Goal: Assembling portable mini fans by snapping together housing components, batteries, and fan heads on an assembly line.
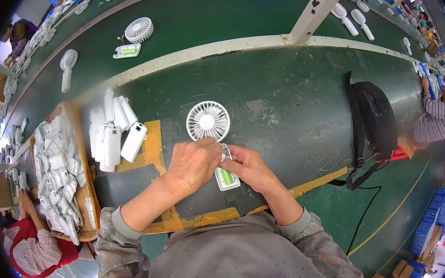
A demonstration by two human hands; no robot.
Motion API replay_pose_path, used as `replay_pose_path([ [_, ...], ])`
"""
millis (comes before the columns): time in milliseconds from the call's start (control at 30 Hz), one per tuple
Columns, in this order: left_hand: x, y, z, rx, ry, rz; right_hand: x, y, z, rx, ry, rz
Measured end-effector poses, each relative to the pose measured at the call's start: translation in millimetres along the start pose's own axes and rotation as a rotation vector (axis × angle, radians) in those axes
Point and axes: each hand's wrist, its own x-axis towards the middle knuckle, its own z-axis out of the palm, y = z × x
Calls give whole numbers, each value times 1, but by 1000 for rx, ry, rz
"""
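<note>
A white handheld fan (208,120) lies in front of me, its round grille pointing away and its handle toward me. The handle's shell is uncovered and shows a green battery cell (227,177) inside. My right hand (251,167) grips the handle from the right side, thumb over the open shell. My left hand (195,163) is closed, its fingers pinched together at the neck between grille and handle; what lies in that pinch is hidden. Left of the hands, several white handle covers (111,144) stand and lean in a cluster.
A cardboard box (90,205) of white plastic parts stands at the left. A black bag (375,119) with straps lies at the right. Beyond the pale rail (198,52), another opened fan (128,50) and finished-looking fans (68,68) lie on a green belt. Co-workers (437,115) sit both sides.
</note>
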Motion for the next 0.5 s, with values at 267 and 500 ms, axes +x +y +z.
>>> replay_pose_path([
  [267,8,6,2,93,-100,111,-2,3,-1,26,16,-1],
  [500,17,10,0,103,-192,88,-2,4,3,-25,42,11],
])
